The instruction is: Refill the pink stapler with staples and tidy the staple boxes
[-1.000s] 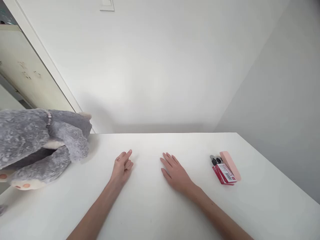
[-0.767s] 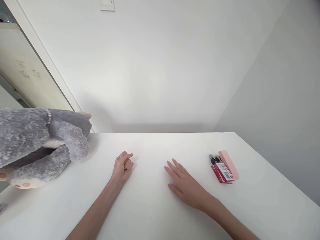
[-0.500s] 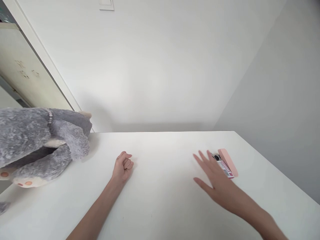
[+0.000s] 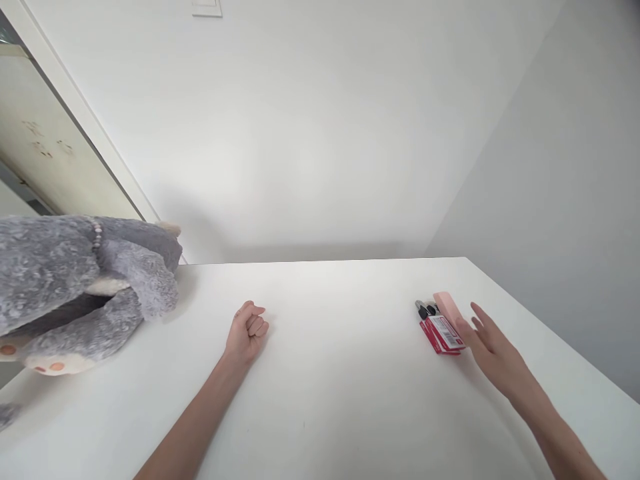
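My left hand (image 4: 249,331) rests on the white table as a closed fist, with nothing seen in it. My right hand (image 4: 493,350) is open, fingers apart, at the right of a small cluster of things. Its thumb overlaps the lower end of a long pink object (image 4: 447,306); whether they touch I cannot tell. Beside this lie small red-and-white packets (image 4: 444,333), overlapping, the top one with a barcode label. Behind the packets sit small black and silver items (image 4: 425,309), too small to name.
A large grey plush toy (image 4: 135,267) with a bead string lies on its side at the table's left. The white table (image 4: 325,373) ends at a white wall (image 4: 300,133), which carries a switch plate (image 4: 207,7). A door frame stands at far left.
My right hand has moved right, from over the packets to the right side of the pink object, uncovering the red packets and black items. My left fist has stayed in place.
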Motion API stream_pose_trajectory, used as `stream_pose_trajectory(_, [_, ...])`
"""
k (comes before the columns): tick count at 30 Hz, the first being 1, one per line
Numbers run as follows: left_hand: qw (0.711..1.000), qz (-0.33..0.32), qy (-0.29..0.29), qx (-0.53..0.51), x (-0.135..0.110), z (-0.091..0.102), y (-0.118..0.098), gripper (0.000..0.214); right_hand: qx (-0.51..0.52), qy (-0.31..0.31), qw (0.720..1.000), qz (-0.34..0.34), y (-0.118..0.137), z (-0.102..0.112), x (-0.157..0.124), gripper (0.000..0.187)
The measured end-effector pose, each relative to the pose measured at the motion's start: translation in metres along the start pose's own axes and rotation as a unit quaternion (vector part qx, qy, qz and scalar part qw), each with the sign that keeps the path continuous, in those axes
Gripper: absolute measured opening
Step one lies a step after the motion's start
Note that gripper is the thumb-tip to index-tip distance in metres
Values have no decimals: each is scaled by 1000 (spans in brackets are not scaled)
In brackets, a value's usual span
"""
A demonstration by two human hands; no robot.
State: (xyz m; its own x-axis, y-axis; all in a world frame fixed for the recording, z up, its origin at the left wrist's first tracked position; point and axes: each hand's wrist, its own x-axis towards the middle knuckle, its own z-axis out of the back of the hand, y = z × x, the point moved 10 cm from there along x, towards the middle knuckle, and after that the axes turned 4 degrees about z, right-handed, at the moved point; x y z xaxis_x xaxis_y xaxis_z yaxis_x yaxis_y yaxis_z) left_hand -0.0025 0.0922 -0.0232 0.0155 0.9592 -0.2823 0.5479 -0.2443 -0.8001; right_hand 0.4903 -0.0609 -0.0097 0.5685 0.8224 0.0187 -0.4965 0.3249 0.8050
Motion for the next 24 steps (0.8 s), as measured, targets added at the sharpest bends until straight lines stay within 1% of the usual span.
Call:
stream_pose_trajectory(3, [1000, -2, -1, -3, 0, 1, 0, 68, 68, -30, 996, -45, -13, -1, -2, 82])
stream_pose_trajectory(5, [1000, -2, -2, -5, 0, 1, 0, 68, 91, -28, 993, -65, -15, -5, -5, 75])
stream_pose_trajectory(7, [1000, -2, -3, -8, -1, 1, 0, 68, 99, -13, 993, -69, -15, -11, -8, 71])
stream_pose_trajectory(14, [1000, -14, -20, -18, 0, 4, -4, 63, 53, -15, 997, -56, -14, -19, -10, 74])
stream_pose_trajectory(18, [999, -13, -25, -26, 1, 5, -4, 62, 46, 6, 999, -25, -9, -29, -11, 70])
stream_pose_trajectory(24, [999, -12, -23, -29, 1, 5, -4, 63, 61, 38, 997, 16, 1, -45, -13, 71])
